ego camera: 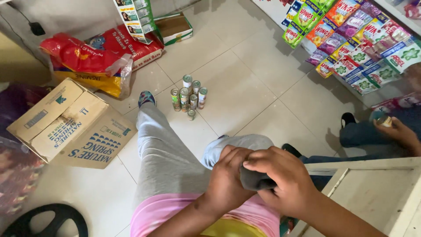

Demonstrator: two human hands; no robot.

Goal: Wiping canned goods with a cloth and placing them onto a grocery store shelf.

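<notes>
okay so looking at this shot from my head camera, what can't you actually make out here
- Dark cloth, head view: mostly wrapped by the left hand and right hand; its full shape is hidden.
- Small cans on the floor: too small to tell contents.
- Another person's hand, right edge: it holds a small object, blurred and partly covered.
- Black round object: cut off by the bottom edge.

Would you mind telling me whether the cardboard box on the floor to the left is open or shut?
Open. The cardboard box lies on the tiled floor with its flaps spread outward; what is inside cannot be seen.
</notes>
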